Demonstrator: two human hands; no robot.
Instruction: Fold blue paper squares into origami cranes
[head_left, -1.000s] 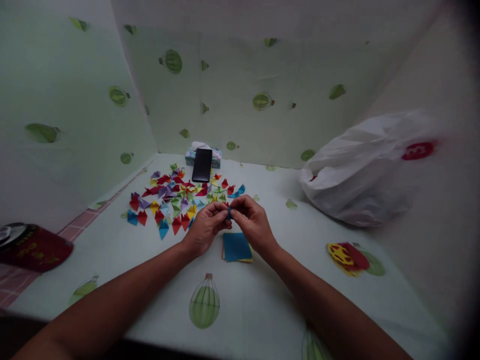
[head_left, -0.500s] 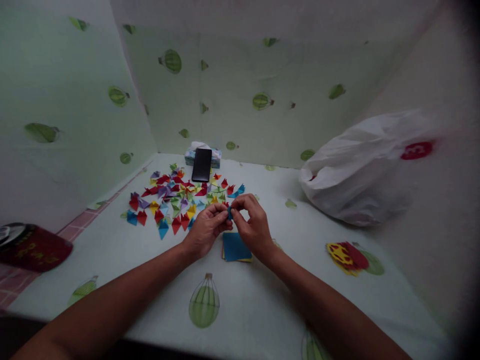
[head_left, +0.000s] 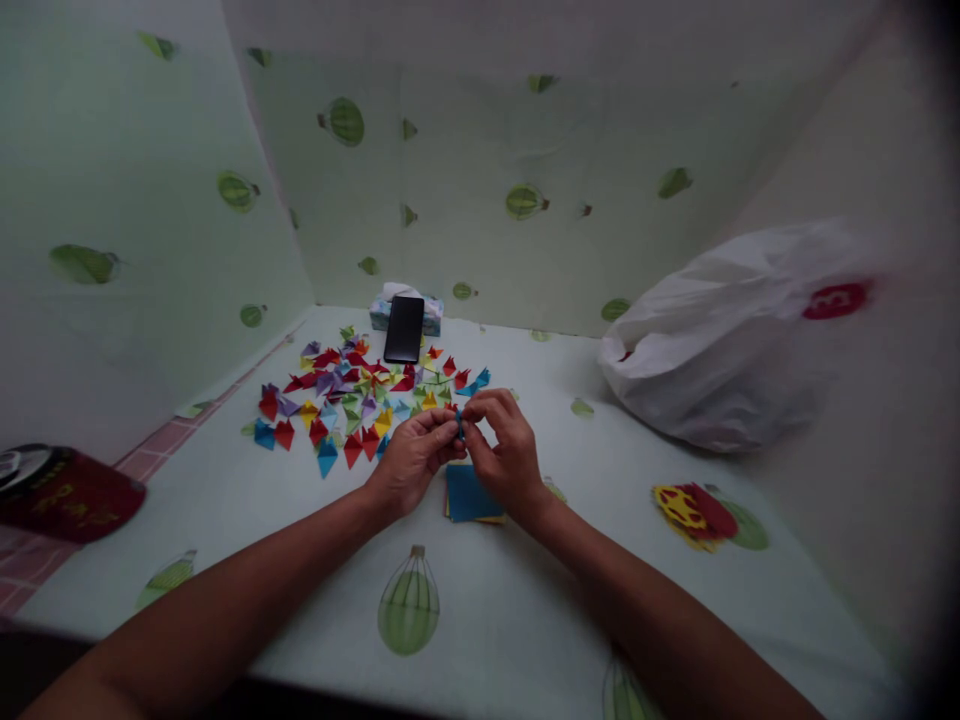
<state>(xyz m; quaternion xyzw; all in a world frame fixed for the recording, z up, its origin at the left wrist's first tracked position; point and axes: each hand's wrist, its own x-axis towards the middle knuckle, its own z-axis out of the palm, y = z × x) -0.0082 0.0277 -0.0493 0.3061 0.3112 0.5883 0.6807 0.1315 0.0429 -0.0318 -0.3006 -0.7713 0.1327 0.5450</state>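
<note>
A small folded piece of blue paper [head_left: 460, 424] is pinched between my two hands, mostly covered by the fingers. My left hand [head_left: 415, 452] grips its left side between thumb and fingertips. From the right, my right hand [head_left: 504, 447] pinches it with thumb and forefinger. Just below the hands lies a stack of square paper sheets [head_left: 474, 494], blue on top with a yellow edge beneath. Many small folded paper pieces [head_left: 352, 448] in red, blue, yellow, green and purple are spread on the table beyond my left hand.
A black phone [head_left: 404, 330] leans on a tissue box [head_left: 433, 316] at the back. On the right are a white plastic bag [head_left: 697, 340] and yellow and red paper cut-outs [head_left: 694, 515]. A dark red can [head_left: 71, 495] is at the left edge of the patterned tablecloth [head_left: 315, 600].
Both hands stay in nearly the same place, still on the blue paper. Only slight finger movement shows, and the other things have not moved.
</note>
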